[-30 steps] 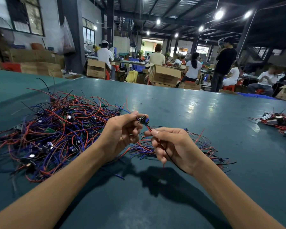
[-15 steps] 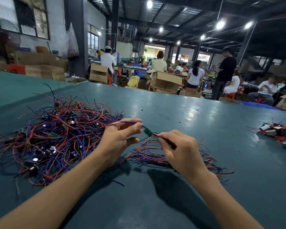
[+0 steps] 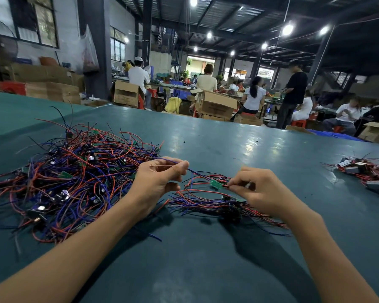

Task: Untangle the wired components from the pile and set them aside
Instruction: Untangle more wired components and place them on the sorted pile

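A big tangled pile (image 3: 74, 182) of red, blue and black wires with small boards lies on the left of the green table (image 3: 260, 154). A smaller sorted bundle (image 3: 210, 204) lies between my hands. My left hand (image 3: 158, 182) pinches the blue and red wire ends of one wired component. My right hand (image 3: 263, 191) pinches the wires at the other side of its small green board (image 3: 215, 184), which hangs just above the sorted bundle. The wires stretch between both hands.
Another heap of wired parts with grey blocks (image 3: 368, 173) lies at the table's right edge. Beyond the far table edge stand cardboard boxes (image 3: 214, 104) and several people working.
Both hands have moved apart and lower. The green board has travelled right and down toward the sorted bundle, with its wires pulled out straight between the hands.
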A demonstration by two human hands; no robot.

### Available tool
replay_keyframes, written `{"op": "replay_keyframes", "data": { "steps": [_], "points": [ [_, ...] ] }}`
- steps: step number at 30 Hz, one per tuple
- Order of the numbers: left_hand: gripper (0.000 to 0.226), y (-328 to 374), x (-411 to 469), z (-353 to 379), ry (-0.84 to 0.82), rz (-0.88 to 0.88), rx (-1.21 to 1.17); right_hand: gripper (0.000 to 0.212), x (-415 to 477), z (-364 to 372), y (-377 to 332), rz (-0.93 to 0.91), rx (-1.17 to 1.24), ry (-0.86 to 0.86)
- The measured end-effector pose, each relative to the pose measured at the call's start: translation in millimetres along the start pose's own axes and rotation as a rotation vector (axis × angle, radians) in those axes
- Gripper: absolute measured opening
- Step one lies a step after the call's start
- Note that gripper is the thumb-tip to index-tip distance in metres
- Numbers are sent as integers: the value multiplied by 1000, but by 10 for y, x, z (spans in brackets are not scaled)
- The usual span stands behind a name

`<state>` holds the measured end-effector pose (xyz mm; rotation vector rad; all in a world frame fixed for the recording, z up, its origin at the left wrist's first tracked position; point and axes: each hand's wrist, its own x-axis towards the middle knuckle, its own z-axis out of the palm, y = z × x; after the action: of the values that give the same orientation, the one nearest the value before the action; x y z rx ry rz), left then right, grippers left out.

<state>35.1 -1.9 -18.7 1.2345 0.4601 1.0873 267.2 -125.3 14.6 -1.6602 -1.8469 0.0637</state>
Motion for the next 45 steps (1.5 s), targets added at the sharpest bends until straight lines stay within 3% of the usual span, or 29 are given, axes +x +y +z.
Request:
{"op": "replay_keyframes", "data": {
  "steps": [7,9,11,15,18,23,27,29,32,34,35,41,45],
  "points": [
    [6,-130,-49,16,-120,-122,257,18,-134,-320,293,252,-42,-85],
    [10,-182,-50,-4,-143,-82,501,17,-134,-265,335,312,-88,-155],
    [9,-199,-43,-40,-151,90,818,24,-122,-186,351,336,-99,-167],
    [13,-74,-60,-125,-133,370,1207,31,-63,-44,318,271,-151,35],
    [37,74,-25,-217,71,406,1402,27,-5,114,167,182,-201,249],
    [39,214,98,-480,356,429,1486,29,4,465,-217,-89,-190,298],
    [40,194,141,-623,485,439,1303,26,-36,637,-437,-250,-198,258],
    [41,186,154,-651,593,388,1336,23,-50,664,-465,-277,-201,241],
    [46,207,168,-777,697,50,1725,23,-57,669,-428,-251,-167,175],
    [43,213,178,-830,623,-164,1854,23,-53,669,-384,-211,-138,126],
    [39,207,189,-845,591,-186,1888,23,-51,670,-364,-201,-130,109],
    [14,243,219,-868,563,-87,1910,24,-43,687,-334,-186,-93,72],
    [6,219,205,-836,569,162,1833,23,-43,705,-330,-194,-84,68]
  ]
}}
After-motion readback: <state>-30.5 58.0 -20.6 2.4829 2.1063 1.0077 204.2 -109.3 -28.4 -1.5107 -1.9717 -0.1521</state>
